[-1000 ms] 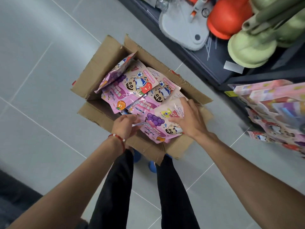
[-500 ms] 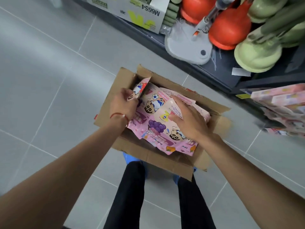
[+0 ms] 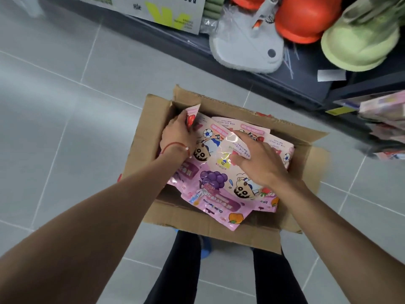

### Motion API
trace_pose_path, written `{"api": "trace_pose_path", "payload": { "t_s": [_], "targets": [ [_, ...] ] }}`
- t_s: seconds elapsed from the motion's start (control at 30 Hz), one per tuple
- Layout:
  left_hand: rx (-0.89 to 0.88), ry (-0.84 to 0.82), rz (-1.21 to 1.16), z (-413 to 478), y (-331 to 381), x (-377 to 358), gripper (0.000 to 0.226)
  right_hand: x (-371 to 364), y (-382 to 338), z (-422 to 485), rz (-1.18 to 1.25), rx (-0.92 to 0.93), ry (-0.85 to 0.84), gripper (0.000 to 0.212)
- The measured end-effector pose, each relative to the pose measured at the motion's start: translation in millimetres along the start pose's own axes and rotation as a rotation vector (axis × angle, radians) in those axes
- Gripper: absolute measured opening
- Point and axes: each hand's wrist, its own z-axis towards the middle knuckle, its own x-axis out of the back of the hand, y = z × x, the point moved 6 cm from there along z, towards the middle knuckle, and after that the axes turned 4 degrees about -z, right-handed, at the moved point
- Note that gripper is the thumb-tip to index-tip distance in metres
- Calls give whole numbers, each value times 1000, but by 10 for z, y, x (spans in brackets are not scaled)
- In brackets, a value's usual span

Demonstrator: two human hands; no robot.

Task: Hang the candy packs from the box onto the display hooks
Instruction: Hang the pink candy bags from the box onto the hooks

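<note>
Our left hand (image 3: 175,137) pinches a candy pack (image 3: 193,115) upright in the tight far corner of the box (image 3: 219,232) (walls close); our right hand (image 3: 260,161) lies spread on the grape pack (image 3: 214,178), lengthwise toward us.

This is looking like a shop aisle: a low dark shelf (image 3: 306,88) is carrying housewares side by side, orange plungers (image 3: 306,18), green plungers (image 3: 361,40) and a flat mop head (image 3: 243,51), with a white price label (image 3: 331,75) sitting on its edge. A cardboard box (image 3: 219,233) of identical candy packs (image 3: 219,178) is standing on the grey tiled floor (image 3: 65,106), and more pink packs (image 3: 383,115) are hanging at the right.
</note>
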Motion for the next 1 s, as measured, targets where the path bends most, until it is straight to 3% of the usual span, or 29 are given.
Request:
{"api": "trace_pose_path", "payload": {
  "t_s": [0.13,0.3,0.6,0.83,1.0],
  "targets": [
    [-126,29,-18,-275,41,197,42,95,-57,-234,12,-32,12,64],
    [-93,95,-71,-850,131,683,30,289,-100,-730,83,-123,25,61],
    [-35,196,-310,-1947,418,1274,53,715,30,-1842,380,-237,181,52],
    [-169,274,-342,-2874,1028,1338,35,1068,491,-2801,617,-315,324,34],
    [-280,231,-370,-3702,1665,1148,28,1427,938,-3649,771,-362,475,31]
  ]
}}
